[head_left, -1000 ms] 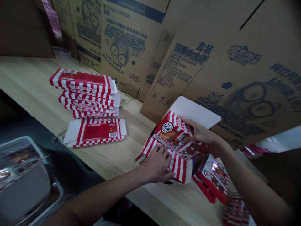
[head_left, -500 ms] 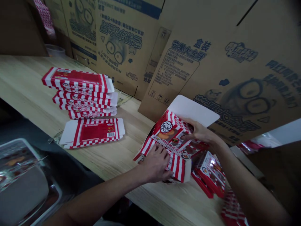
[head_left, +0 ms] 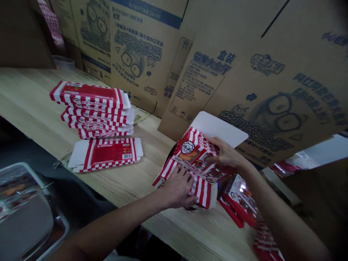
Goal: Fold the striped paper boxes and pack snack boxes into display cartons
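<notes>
A red-and-white striped carton (head_left: 202, 190) with a raised white flap (head_left: 217, 127) sits on the table in front of me. Across its front lies my left hand (head_left: 179, 186), fingers bent over the striped edge and thumb low on the front face. My right hand (head_left: 227, 156) grips the printed upper part, which bears a cartoon face and food pictures; its fingers curl over the top just below the flap. Whether that part is one panel or several packed boxes, I cannot tell. Smaller red printed boxes (head_left: 240, 199) lie beside the carton, under my right forearm.
Several striped boxes (head_left: 89, 98) are stacked at the left, with one box (head_left: 108, 154) lying flat before them, its end flaps out. Large brown cardboard cartons (head_left: 141, 54) wall off the table's back. A clear plastic tub (head_left: 29, 203) stands below the near edge.
The view has shifted slightly. Both hands keep nearly the same hold on the striped carton, and the stacked boxes stay as they were.
</notes>
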Motion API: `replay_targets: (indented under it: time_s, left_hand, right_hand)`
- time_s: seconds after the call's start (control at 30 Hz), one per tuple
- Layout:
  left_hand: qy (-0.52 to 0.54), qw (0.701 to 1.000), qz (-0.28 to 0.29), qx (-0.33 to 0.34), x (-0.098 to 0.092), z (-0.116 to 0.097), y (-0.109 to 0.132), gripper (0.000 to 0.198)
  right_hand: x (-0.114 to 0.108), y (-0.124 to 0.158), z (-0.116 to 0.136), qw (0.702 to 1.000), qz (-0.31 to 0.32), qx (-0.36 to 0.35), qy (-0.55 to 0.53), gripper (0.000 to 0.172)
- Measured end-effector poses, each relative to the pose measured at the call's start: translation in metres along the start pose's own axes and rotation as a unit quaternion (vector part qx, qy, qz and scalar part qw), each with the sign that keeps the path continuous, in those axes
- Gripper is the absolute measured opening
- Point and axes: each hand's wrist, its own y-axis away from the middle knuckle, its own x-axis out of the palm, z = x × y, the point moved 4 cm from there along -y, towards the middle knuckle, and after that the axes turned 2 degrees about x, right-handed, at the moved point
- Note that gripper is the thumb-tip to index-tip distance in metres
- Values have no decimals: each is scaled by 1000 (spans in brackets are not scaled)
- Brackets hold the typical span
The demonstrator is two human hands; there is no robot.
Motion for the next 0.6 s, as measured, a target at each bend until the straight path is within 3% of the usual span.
replay_targets:
  time_s: [0.17, 0.33, 0.5, 0.6]
  left_hand:
    - [-7, 1000, 7, 0, 0, 1, -2, 58]
    - [3, 1000, 20, 2, -1, 2, -3, 65]
    - [34, 999, -4, 13, -2, 10, -2, 96]
    - [16, 998, 0, 55, 4, 12, -3, 97]
  right_hand:
    - [-1, 4, 4, 1000, -11, 5, 26, 90]
    - [-9, 1, -13, 999, -13, 17, -31, 90]
    - [-11, -5, -17, 999, 7, 18, -44, 89]
    - [-10, -7, -12, 998, 19, 15, -53, 90]
